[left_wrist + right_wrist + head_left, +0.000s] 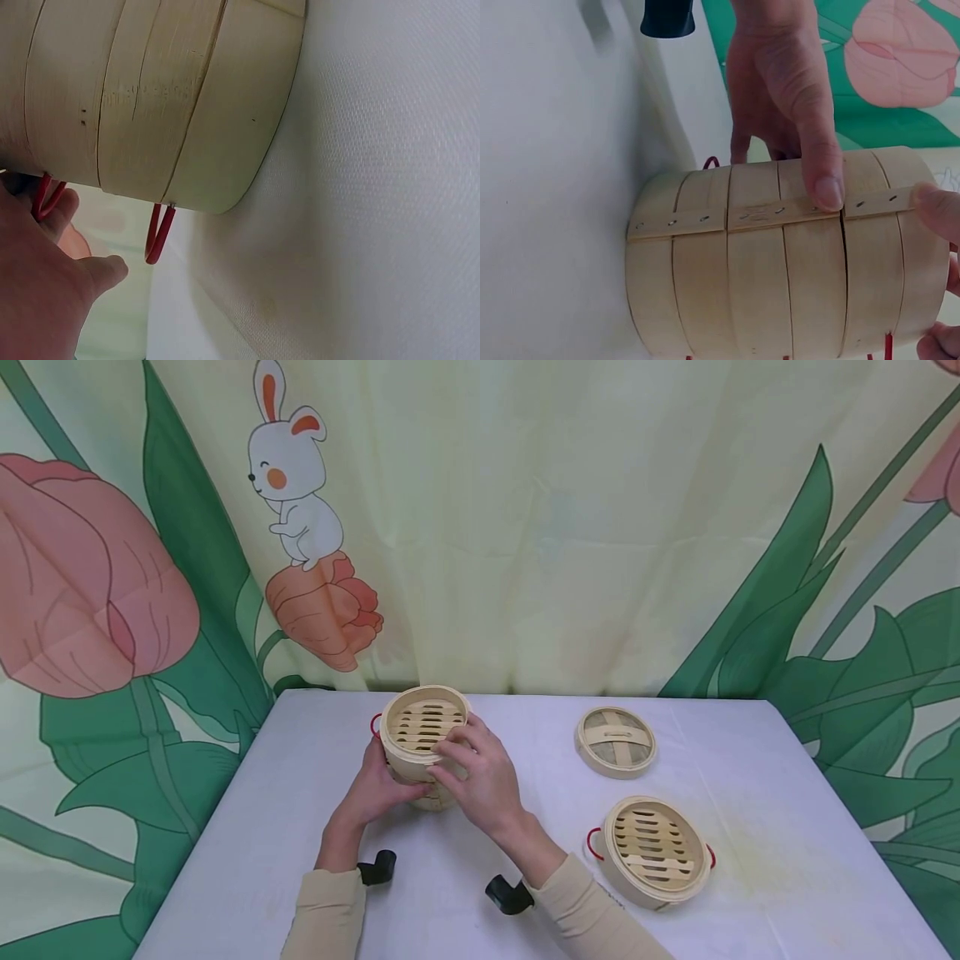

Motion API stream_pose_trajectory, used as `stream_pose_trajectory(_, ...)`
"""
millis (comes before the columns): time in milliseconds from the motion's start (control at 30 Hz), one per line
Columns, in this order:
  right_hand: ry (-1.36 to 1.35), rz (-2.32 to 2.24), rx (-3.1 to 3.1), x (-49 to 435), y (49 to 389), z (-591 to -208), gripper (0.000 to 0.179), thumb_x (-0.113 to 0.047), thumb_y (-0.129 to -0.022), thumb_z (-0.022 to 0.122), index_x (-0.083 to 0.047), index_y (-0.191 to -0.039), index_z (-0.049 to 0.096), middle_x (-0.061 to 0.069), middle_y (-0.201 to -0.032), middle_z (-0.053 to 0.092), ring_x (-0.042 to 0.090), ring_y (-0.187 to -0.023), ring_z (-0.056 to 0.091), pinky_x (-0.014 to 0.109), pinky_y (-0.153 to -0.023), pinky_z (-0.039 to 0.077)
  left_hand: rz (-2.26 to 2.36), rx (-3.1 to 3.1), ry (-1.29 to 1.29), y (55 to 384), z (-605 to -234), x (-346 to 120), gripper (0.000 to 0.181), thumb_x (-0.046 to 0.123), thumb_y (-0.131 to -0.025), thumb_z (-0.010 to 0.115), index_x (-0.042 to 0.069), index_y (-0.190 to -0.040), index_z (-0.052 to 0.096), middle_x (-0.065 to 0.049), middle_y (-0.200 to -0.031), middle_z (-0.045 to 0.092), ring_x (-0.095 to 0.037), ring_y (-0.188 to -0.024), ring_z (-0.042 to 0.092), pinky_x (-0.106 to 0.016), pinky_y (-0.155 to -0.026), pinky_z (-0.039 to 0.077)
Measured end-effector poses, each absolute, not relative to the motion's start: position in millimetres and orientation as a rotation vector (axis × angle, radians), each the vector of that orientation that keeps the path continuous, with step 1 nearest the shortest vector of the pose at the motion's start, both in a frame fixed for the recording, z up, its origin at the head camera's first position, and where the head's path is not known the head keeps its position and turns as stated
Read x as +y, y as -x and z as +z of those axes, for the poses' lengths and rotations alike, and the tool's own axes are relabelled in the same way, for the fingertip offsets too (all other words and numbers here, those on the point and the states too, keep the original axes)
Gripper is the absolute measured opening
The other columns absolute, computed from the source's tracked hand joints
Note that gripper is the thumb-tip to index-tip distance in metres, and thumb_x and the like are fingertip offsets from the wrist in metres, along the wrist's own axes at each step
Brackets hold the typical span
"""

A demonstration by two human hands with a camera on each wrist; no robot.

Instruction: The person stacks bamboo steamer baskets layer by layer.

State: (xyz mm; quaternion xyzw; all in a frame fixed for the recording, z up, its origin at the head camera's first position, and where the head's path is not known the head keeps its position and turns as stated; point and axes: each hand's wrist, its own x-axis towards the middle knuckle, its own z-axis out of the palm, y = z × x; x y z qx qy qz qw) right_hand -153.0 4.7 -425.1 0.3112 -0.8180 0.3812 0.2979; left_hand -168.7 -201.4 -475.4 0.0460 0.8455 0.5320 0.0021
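Note:
A stack of round bamboo steamer baskets (415,768) stands upright on the table, slats showing in the top one. My left hand (377,783) grips the stack's left side. In the right wrist view, that hand's thumb lies across the front, near the dark seam under the top steamer basket (874,277). With my right hand (483,768) I hold the top basket by its rim at the front right, thumb outside. Red loop handles (159,236) stick out from the side beside my left hand. My right hand's far fingers are partly hidden.
On the right half of the table lie a woven steamer lid (617,743) at the back and another steamer basket (656,852) with red handles nearer the front. White cloth covers the table (450,902). A printed curtain (525,568) hangs close behind its back edge.

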Motion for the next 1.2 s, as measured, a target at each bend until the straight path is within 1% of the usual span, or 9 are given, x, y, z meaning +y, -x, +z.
stream_pose_trajectory(167,-0.844,0.996,-2.158,4.7,154.2,-424.8,0.028,-0.015,-0.073,0.092,-0.007,-0.096,0.078,0.005,-0.100,0.063,0.037,-0.120,0.057,0.047,-0.103,0.045,1.677,2.654,-0.144,169.1,-474.7,-201.0,0.122,0.024,-0.064,0.096,0.009,-0.156,0.017,-0.021,-0.153,0.025,-0.036,-0.140,0.030,-0.057,-0.114,0.027)
stream_pose_trajectory(433,-0.837,0.981,-2.170,3.6,154.4,-423.9,0.026,-0.016,-0.074,0.091,-0.008,-0.095,0.079,0.004,-0.099,0.062,0.037,-0.122,0.056,0.046,-0.105,0.044,1.668,2.645,-0.123,168.9,-472.3,-200.5,0.125,0.024,-0.063,0.097,0.013,-0.157,0.015,-0.017,-0.155,0.023,-0.034,-0.141,0.029,-0.057,-0.114,0.027)
stream_pose_trajectory(633,-0.823,0.955,-2.172,2.4,152.7,-423.5,0.026,-0.016,-0.074,0.091,-0.008,-0.095,0.079,0.005,-0.099,0.063,0.037,-0.120,0.057,0.047,-0.104,0.044,1.674,2.634,-0.125,168.5,-472.0,-200.5,0.125,0.023,-0.064,0.097,0.013,-0.157,0.014,-0.017,-0.156,0.022,-0.033,-0.143,0.027,-0.056,-0.115,0.025)
stream_pose_trajectory(800,-0.810,0.928,-2.203,2.1,151.6,-423.9,0.027,-0.017,-0.074,0.091,-0.009,-0.097,0.079,0.006,-0.100,0.064,0.039,-0.123,0.056,0.049,-0.105,0.043,1.664,2.639,-0.121,168.2,-471.7,-199.7,0.124,0.024,-0.065,0.097,0.012,-0.157,0.014,-0.018,-0.156,0.022,-0.035,-0.143,0.027,-0.056,-0.115,0.025)
stream_pose_trajectory(933,-0.813,0.911,-2.198,1.7,151.6,-423.1,0.028,-0.018,-0.074,0.092,-0.009,-0.097,0.079,0.005,-0.100,0.064,0.037,-0.121,0.056,0.049,-0.104,0.044,1.660,2.644,-0.129,168.6,-471.9,-200.1,0.124,0.024,-0.066,0.096,0.011,-0.157,0.014,-0.019,-0.156,0.022,-0.036,-0.143,0.027,-0.057,-0.115,0.025)
stream_pose_trajectory(1067,-0.825,0.907,-2.186,2.4,152.5,-422.8,0.027,-0.017,-0.074,0.092,-0.009,-0.096,0.079,0.005,-0.099,0.063,0.036,-0.119,0.056,0.048,-0.102,0.046,1.668,2.641,-0.131,169.0,-472.4,-200.1,0.125,0.024,-0.065,0.097,0.012,-0.157,0.014,-0.018,-0.156,0.022,-0.035,-0.143,0.027,-0.057,-0.114,0.026)
stream_pose_trajectory(1200,-0.834,0.902,-2.199,3.5,152.8,-422.6,0.026,-0.019,-0.075,0.091,-0.010,-0.097,0.079,0.004,-0.099,0.063,0.036,-0.121,0.056,0.047,-0.103,0.045,1.680,2.644,-0.141,169.2,-473.1,-200.9,0.125,0.024,-0.064,0.097,0.013,-0.157,0.015,-0.017,-0.156,0.023,-0.034,-0.143,0.027,-0.056,-0.114,0.026)
